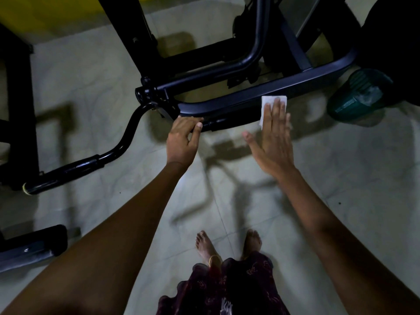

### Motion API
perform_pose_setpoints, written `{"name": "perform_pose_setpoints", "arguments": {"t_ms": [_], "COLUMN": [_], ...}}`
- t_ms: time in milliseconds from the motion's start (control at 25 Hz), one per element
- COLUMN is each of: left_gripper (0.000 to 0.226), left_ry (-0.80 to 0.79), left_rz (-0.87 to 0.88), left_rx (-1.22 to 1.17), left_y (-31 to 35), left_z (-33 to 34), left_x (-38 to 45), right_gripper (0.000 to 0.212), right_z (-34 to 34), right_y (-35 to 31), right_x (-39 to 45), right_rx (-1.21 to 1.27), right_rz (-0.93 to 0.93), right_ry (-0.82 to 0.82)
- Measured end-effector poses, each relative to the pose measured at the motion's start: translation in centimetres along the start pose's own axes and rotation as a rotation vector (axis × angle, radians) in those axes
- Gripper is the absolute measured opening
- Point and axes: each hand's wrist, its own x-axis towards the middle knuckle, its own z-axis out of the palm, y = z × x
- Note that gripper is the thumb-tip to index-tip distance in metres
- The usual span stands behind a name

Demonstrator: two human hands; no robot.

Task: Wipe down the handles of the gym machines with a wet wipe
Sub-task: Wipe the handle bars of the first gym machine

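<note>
A dark blue bar (227, 103) of a gym machine runs across the middle of the view. A white wet wipe (268, 103) lies on the bar's right part. My right hand (272, 137) presses the wipe flat against the bar with straight fingers, thumb spread to the left. My left hand (184, 137) grips the bar's lower edge further left, fingers curled over it and the thumb on the near side. A curved black handle (109, 153) extends from the bar's left joint down to the left.
A dark green perforated bin (356, 94) stands on the tiled floor at the right. Black machine frames (20, 105) rise at the left and behind the bar. A padded part (29, 246) sits at the lower left. My bare feet (227, 244) stand below the bar.
</note>
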Motion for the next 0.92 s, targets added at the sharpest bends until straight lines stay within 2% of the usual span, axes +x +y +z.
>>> {"name": "perform_pose_setpoints", "arguments": {"t_ms": [80,280,480,560,720,920], "left_gripper": [0.029,0.03,0.03,0.03,0.031,0.031], "left_ry": [0.009,0.01,0.013,0.013,0.005,0.029], "left_rz": [0.002,-0.01,-0.001,0.003,-0.003,0.01], "left_rx": [0.004,0.003,0.009,0.009,0.006,0.012], "left_y": [-0.1,-0.4,-0.3,-0.1,-0.2,0.0], "left_z": [0.2,0.3,0.3,0.3,0.2,0.4], "left_x": [-0.1,-0.1,-0.3,-0.2,-0.2,-0.3], "right_gripper": [0.1,0.094,0.103,0.107,0.1,0.108], "right_z": [-0.3,-0.1,-0.7,-0.7,0.0,-0.8], "right_y": [-0.9,-0.5,-0.2,-1.6,-1.1,-0.3], "right_x": [1.1,-0.3,1.5,1.8,-0.9,0.5], "right_rx": [-0.026,-0.082,-0.056,-0.054,-0.102,-0.081], "right_rz": [0.016,-0.175,-0.031,-0.057,-0.206,-0.071], "right_ry": [-0.027,-0.076,-0.067,-0.098,-0.109,-0.109]}}
